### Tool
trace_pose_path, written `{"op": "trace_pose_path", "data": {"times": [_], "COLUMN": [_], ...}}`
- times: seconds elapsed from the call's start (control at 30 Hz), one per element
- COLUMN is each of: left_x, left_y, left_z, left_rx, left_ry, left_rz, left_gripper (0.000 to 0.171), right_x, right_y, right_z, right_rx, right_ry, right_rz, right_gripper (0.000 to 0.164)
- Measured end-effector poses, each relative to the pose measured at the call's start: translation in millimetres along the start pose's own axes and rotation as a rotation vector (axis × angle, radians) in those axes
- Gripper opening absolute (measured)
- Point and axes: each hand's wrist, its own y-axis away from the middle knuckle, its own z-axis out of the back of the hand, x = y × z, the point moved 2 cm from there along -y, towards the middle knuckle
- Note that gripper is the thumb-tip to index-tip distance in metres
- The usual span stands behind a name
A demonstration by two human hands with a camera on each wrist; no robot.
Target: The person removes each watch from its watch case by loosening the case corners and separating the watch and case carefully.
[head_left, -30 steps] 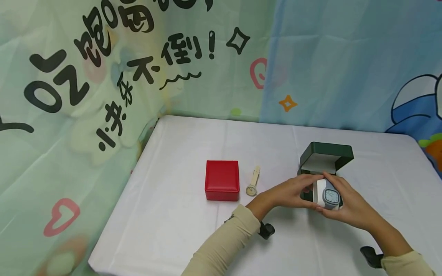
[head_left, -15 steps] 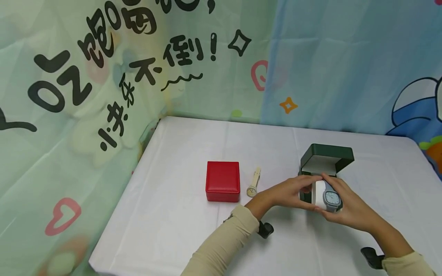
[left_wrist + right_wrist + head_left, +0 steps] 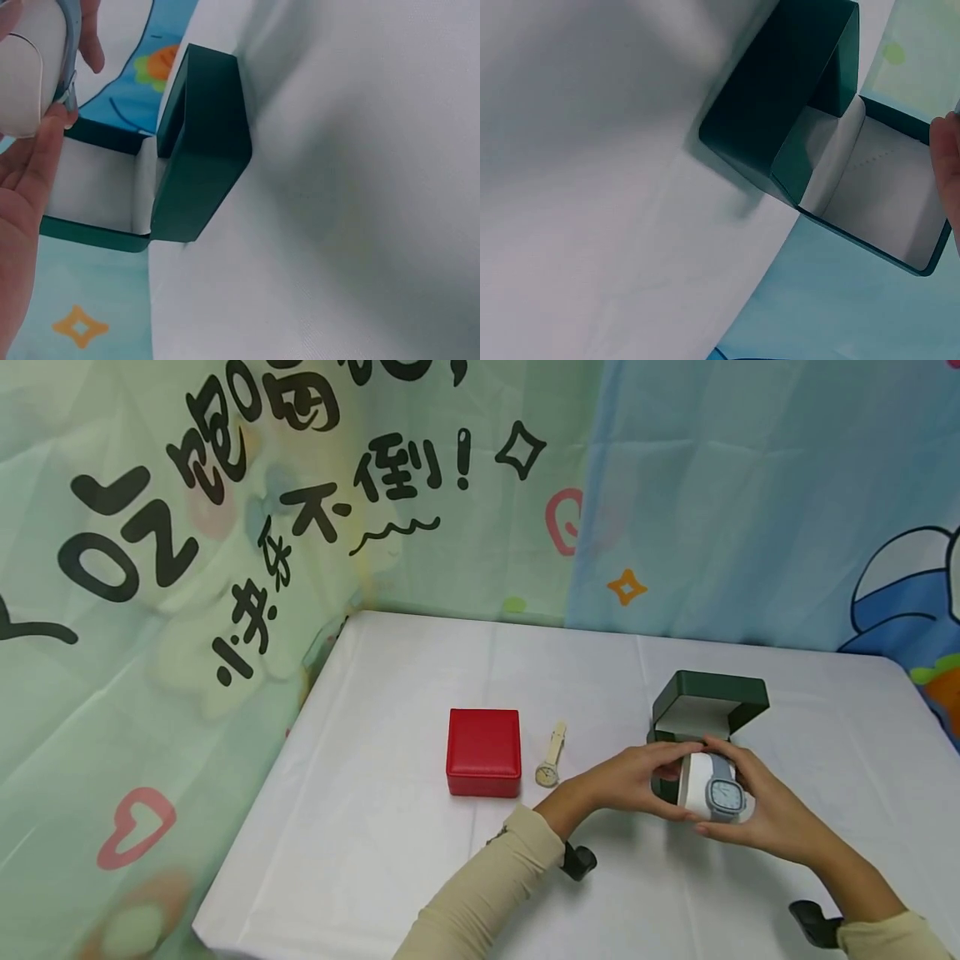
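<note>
- Two opposed grips are shown: a white, rounded, padded cushion (image 3: pixel 694 783) is held between the left hand (image 3: pixel 641 781) and the right hand (image 3: pixel 772 810), thumbs nearer the person, forefingers on the far side. Each grip is spread to the cushion's breadth, presumably so that its weight is shared and tilting prevented.
- Around the cushion a grey-blue, square-dialled wristwatch (image 3: pixel 726 795) is strapped; its dial is left uncovered, perhaps because the cushion is grasped by its sides. This dial is taken as the clock's centre in the head view.
- At twelve o'clock, a dark green, white-lined, hinged box (image 3: pixel 720 685) is placed with its lid raised, the lining exposed towards the person; easy access is probably thereby given. Its base is partly hidden by the hands, and contact with the cushion cannot be told.
- At nine o'clock, a cream-strapped, round-dialled wristwatch (image 3: pixel 549 768) is laid flat, well apart from the hands.
- Farther along nine o'clock, a closed red, glossy, square box (image 3: pixel 483 747) is set on the white cloth-covered table (image 3: pixel 360 827), apparently out of the hands' way.
</note>
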Motion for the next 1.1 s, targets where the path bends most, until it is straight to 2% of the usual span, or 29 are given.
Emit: {"op": "trace_pose_path", "data": {"times": [0.13, 0.3, 0.43, 0.57, 0.8, 0.97, 1.1], "left_x": [-2.2, -4.5, -5.8, -5.7, -5.0, -5.4, -5.8], "left_y": [0.0, 0.7, 0.9, 0.2, -0.8, -1.5, -1.2], "left_z": [0.9, 2.1, 2.5, 2.4, 1.8, 2.7, 3.0], "left_rx": [-0.012, -0.029, -0.044, -0.051, -0.056, -0.055, -0.062], "left_ry": [0.001, 0.009, 0.02, 0.02, 0.063, 0.002, -0.002], "left_rz": [-0.012, -0.019, -0.028, -0.037, -0.075, -0.044, -0.034], "left_gripper": [0.084, 0.083, 0.082, 0.081, 0.079, 0.08, 0.08], "right_x": [-2.8, -3.2, -1.4, -1.1, -1.8, -0.5, 0.3], "right_y": [1.4, 0.8, -1.1, -1.1, 0.1, 1.1, 0.9], "right_z": [-1.0, 1.2, 2.8, 3.7, 1.7, -0.2, 0.5], "right_rx": [-0.006, 0.011, 0.005, -0.014, -0.057, -0.07, -0.071], "right_ry": [-0.036, -0.029, 0.008, 0.054, 0.042, 0.033, 0.028], "right_rz": [-0.005, -0.065, -0.081, -0.063, -0.002, -0.023, -0.024], "right_gripper": [0.109, 0.106, 0.104, 0.102, 0.096, 0.096, 0.095]}}
